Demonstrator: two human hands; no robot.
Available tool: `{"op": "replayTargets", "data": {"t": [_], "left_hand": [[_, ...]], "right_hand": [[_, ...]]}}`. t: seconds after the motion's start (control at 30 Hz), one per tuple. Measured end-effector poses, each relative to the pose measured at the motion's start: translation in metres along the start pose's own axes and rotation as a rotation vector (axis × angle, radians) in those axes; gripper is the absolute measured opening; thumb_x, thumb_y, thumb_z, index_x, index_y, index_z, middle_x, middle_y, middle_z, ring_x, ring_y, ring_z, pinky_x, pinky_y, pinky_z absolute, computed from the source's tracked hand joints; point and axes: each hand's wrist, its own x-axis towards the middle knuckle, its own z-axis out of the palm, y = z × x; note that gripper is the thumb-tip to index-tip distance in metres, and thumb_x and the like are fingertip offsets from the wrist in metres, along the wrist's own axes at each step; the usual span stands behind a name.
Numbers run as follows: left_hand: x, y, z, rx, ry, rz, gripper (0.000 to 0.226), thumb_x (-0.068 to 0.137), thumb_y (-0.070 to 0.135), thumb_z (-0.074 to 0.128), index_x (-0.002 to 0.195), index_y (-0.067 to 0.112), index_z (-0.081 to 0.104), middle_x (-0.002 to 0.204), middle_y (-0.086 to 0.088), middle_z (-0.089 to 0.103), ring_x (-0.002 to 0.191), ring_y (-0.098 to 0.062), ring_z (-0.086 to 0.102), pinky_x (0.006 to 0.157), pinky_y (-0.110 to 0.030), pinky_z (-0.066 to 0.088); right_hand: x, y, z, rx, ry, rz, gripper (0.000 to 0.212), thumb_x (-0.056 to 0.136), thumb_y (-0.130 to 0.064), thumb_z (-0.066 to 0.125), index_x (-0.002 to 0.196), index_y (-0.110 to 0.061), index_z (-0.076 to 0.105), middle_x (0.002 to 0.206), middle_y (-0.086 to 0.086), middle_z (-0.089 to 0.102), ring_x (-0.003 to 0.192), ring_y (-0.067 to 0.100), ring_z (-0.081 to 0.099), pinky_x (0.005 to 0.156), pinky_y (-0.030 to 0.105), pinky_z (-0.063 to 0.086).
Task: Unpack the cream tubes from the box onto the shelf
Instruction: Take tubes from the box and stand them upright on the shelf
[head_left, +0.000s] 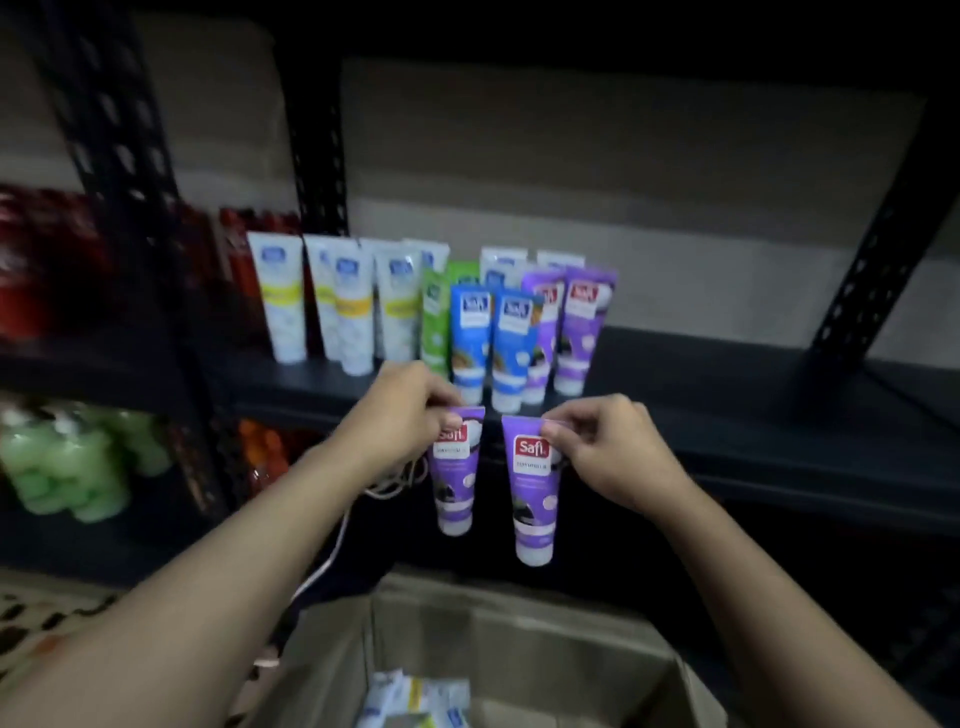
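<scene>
My left hand (402, 410) pinches the top edge of a purple cream tube (456, 480) that hangs cap down. My right hand (605, 447) pinches a second purple tube (535, 499) the same way. Both tubes hang in front of the dark shelf (727, 384), just below its front edge and above the open cardboard box (519, 649). On the shelf stand several tubes: white ones (283, 301) at the left, green (435, 317), blue (511, 343) and purple (579, 332) ones further right. More white tubes (415, 701) lie inside the box.
Black perforated shelf posts (119, 156) rise at left and right (857, 291). Red bottles (31, 260) and green bottles (67, 467) fill the neighbouring rack on the left. A white cord (332, 556) hangs below the shelf. The shelf surface to the right of the tubes is bare.
</scene>
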Motion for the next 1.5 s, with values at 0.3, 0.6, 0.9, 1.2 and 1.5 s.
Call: {"op": "replayTargets", "data": {"t": [0.3,0.6,0.9,1.2,1.5], "left_hand": [[0.038,-0.002,-0.122,0.093,0.199,-0.054,0.016,0.082,0.016,0.075,0.097,0.022,0.077,0.095,-0.002,0.068,0.109,-0.016,0.054,0.09,-0.027,0.045],[0.055,-0.034,-0.142,0.101,0.303,-0.17,0.015,0.086,0.021,0.069,0.1,0.025,0.073,0.106,-0.007,0.062,0.116,-0.015,0.044,0.095,-0.025,0.04],[0.072,-0.052,-0.146,0.207,0.414,-0.247,0.015,0.087,0.021,0.063,0.097,0.018,0.075,0.106,-0.009,0.066,0.101,-0.027,0.062,0.079,-0.029,0.051],[0.076,-0.067,-0.139,0.211,0.419,-0.294,0.016,0.088,0.018,0.06,0.09,0.014,0.074,0.092,-0.006,0.063,0.082,-0.025,0.063,0.063,-0.029,0.049],[0.081,-0.067,-0.14,0.138,0.392,-0.315,0.02,0.089,0.024,0.064,0.09,0.007,0.074,0.086,-0.005,0.057,0.103,-0.024,0.056,0.068,-0.028,0.042]], "right_hand": [[0.059,-0.105,-0.037,0.039,0.134,-0.159,0.012,0.088,-0.028,0.063,0.089,-0.023,0.074,0.073,-0.011,0.07,0.074,0.009,0.066,0.072,0.026,0.052],[0.1,-0.149,0.004,-0.035,0.187,-0.146,0.018,0.088,-0.032,0.059,0.09,-0.02,0.073,0.077,0.001,0.071,0.075,0.017,0.063,0.066,0.027,0.049],[0.13,-0.175,0.037,-0.162,0.166,-0.16,0.023,0.09,-0.019,0.052,0.085,-0.008,0.071,0.072,0.01,0.068,0.066,0.027,0.063,0.059,0.033,0.053],[0.138,-0.169,0.045,-0.203,0.14,-0.168,0.021,0.092,-0.027,0.056,0.098,-0.013,0.069,0.078,0.009,0.068,0.074,0.027,0.064,0.063,0.035,0.054],[0.138,-0.167,0.045,-0.281,0.153,-0.231,0.025,0.095,-0.031,0.052,0.106,-0.014,0.066,0.09,0.011,0.066,0.089,0.029,0.06,0.066,0.031,0.043]]}}
